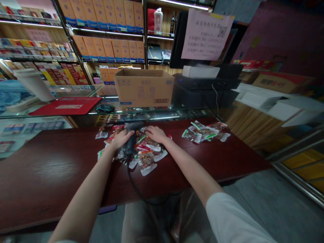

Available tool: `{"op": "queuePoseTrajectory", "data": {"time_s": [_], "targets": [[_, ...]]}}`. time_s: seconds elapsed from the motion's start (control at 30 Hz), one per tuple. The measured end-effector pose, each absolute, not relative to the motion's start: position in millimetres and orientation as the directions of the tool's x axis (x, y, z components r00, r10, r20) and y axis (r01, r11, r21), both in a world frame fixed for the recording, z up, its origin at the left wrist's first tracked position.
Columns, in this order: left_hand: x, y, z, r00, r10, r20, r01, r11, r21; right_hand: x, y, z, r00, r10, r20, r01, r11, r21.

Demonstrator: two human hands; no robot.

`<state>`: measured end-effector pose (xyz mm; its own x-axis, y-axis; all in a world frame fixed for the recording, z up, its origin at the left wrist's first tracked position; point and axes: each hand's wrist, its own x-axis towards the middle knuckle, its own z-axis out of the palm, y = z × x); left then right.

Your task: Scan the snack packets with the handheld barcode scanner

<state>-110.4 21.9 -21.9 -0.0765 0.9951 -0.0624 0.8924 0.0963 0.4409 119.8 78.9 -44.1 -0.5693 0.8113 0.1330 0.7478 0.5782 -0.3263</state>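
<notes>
Right now a black corded barcode scanner (131, 145) sits between the two hands, over a heap of small sealed snack packets (149, 153); the left hand (121, 139) wraps around the scanner's handle, its forearm reaching in across the dark wooden counter (50, 175); the right hand (155, 134) lies curved, palm down, on the packets, apart from the left; a second heap of packets (205, 132) lies further right.
</notes>
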Motion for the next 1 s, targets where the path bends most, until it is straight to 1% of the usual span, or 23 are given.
{"op": "queuePoseTrajectory", "data": {"time_s": [0.2, 0.43, 0.5, 0.57, 0.67, 0.73, 0.8, 0.87, 0.93, 1.0], "targets": [[-88, 6, -17, -0.032, 0.998, -0.053, 0.902, 0.052, 0.428, 140, 65, -49, -0.543, 0.825, 0.159, 0.752, 0.562, -0.344], [-66, -5, -19, -0.011, 0.999, -0.033, 0.872, 0.025, 0.489, 163, 53, -57, -0.504, 0.839, 0.205, 0.749, 0.543, -0.379], [-63, -5, -20, -0.013, 0.999, -0.030, 0.860, 0.026, 0.510, 165, 54, -59, -0.498, 0.840, 0.218, 0.735, 0.541, -0.409], [-61, -5, -20, -0.019, 1.000, -0.017, 0.848, 0.025, 0.530, 166, 59, -59, -0.491, 0.834, 0.252, 0.674, 0.547, -0.497], [-61, -6, -17, -0.008, 0.998, 0.060, 0.835, -0.026, 0.550, 177, 70, -55, -0.405, 0.842, 0.357, 0.481, 0.529, -0.699], [-60, -9, -12, 0.002, 0.992, 0.123, 0.821, -0.072, 0.567, 196, 74, -51, -0.329, 0.853, 0.405, 0.395, 0.514, -0.761], [-55, -14, -5, 0.012, 0.986, 0.166, 0.776, -0.114, 0.620, 219, 73, -52, -0.320, 0.860, 0.397, 0.434, 0.505, -0.746], [-46, -18, 3, 0.023, 0.987, 0.158, 0.687, -0.130, 0.715, 242, 67, -57, -0.350, 0.878, 0.326, 0.520, 0.472, -0.712], [-33, -20, 10, 0.054, 0.994, 0.091, 0.564, -0.106, 0.819, 259, 58, -65, -0.380, 0.894, 0.238, 0.581, 0.431, -0.691], [-17, -20, 14, 0.117, 0.993, -0.016, 0.422, -0.036, 0.906, 268, 51, -73, -0.389, 0.905, 0.173, 0.601, 0.392, -0.697]]}}
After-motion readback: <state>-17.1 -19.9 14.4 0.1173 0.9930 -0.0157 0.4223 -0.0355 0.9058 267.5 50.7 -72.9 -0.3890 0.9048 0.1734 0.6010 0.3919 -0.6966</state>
